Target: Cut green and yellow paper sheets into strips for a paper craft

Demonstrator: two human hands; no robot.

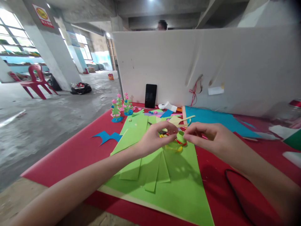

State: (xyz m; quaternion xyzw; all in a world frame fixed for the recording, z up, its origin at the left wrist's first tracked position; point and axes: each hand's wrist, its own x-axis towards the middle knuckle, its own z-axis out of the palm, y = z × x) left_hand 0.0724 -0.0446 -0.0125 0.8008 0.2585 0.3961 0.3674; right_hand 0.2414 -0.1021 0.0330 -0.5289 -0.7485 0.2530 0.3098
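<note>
My left hand (154, 138) and my right hand (207, 135) meet over the middle of a red table (70, 157). Both pinch a small curled green paper strip (180, 137) between their fingertips. Under them lie a big light-green paper sheet (183, 185) and several cut green strips (150, 175). Scissors with red and yellow handles (175, 147) lie just below the curl, partly hidden by my fingers.
Small paper trees (121, 108) stand at the table's far left. A black phone (150, 95) leans on a white partition (211, 66), with a tape roll (162, 106) beside it. Blue paper (211, 119) lies at the right, a blue scrap (107, 136) at the left, a black cable (237, 194) near my right forearm.
</note>
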